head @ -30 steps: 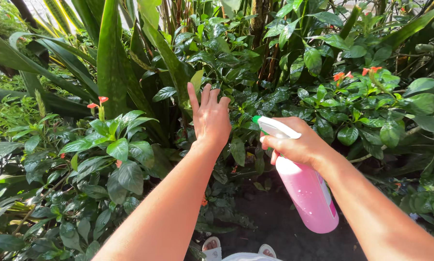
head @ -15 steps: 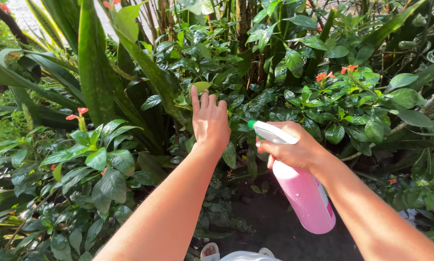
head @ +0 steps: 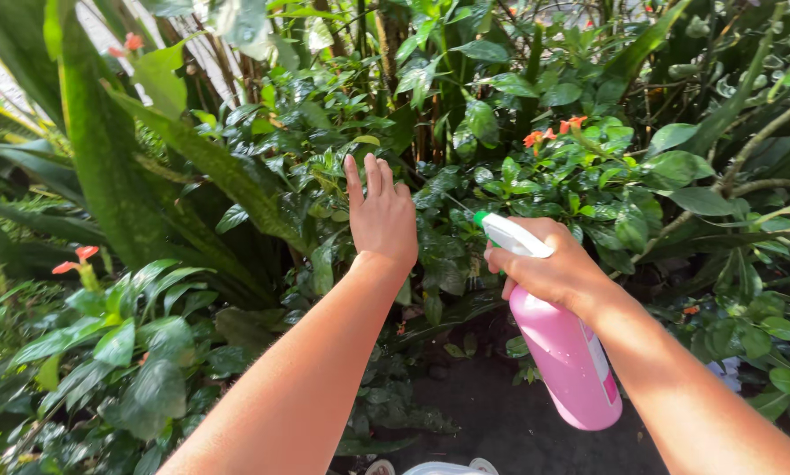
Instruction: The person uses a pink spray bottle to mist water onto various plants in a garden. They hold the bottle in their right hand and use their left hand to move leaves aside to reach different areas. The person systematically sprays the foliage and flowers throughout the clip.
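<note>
My left hand (head: 382,215) is raised with fingers straight and together, reaching into the glossy green leaves (head: 324,167) of a shrub; its fingertips touch or nearly touch the foliage. My right hand (head: 549,268) grips the neck of a pink spray bottle (head: 566,356) with a white trigger head and green nozzle (head: 500,230), pointed left toward the wet-looking leaves. The bottle hangs tilted, its base lower right.
Dense garden plants fill the view: broad long leaves (head: 105,149) at left, a bush with orange-red flowers (head: 553,132) at upper right, another red flower (head: 74,258) at left. Dark bare soil (head: 491,422) lies below. A pale shoe tip (head: 439,468) shows at the bottom edge.
The view has shifted slightly; both hands sit a little lower and further right in the picture. My left hand has pushed deeper into the leaves. The bottle stays gripped.
</note>
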